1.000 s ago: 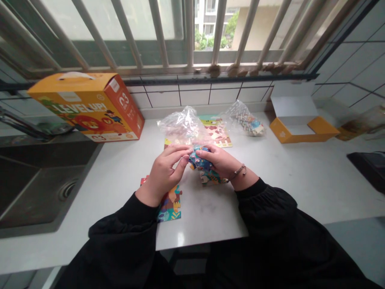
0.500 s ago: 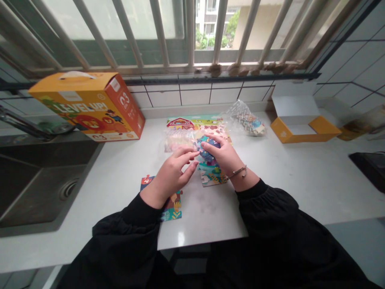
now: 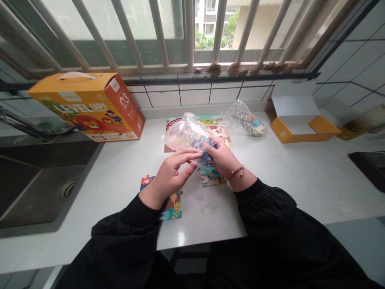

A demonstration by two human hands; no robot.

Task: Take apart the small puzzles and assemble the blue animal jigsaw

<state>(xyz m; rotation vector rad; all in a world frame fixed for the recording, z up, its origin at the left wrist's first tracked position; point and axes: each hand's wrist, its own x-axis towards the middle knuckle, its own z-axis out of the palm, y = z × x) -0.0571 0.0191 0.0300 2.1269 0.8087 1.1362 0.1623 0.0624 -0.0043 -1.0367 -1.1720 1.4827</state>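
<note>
My right hand [image 3: 222, 159] grips a clear plastic bag [image 3: 188, 130] with blue puzzle pieces in its lower end. The bag's loose part puffs up over a farm picture sheet [image 3: 221, 125]. My left hand [image 3: 171, 170] is beside the bag, thumb and fingers apart, its fingertips at the bag's edge. Under my right hand lies a joined teal puzzle part [image 3: 211, 178]. Another puzzle part [image 3: 175, 208] is on the counter, partly hidden by my left wrist.
An orange carton [image 3: 90, 108] stands at the back left by the sink [image 3: 39, 188]. A second bag of pieces [image 3: 248, 120] and an open yellow box [image 3: 303, 130] are at the back right. A black object [image 3: 368, 166] lies far right.
The loose part of the plastic bag has risen and spread out over the farm sheet. My right hand has shifted slightly, still gripping the bag. My left hand has barely moved.
</note>
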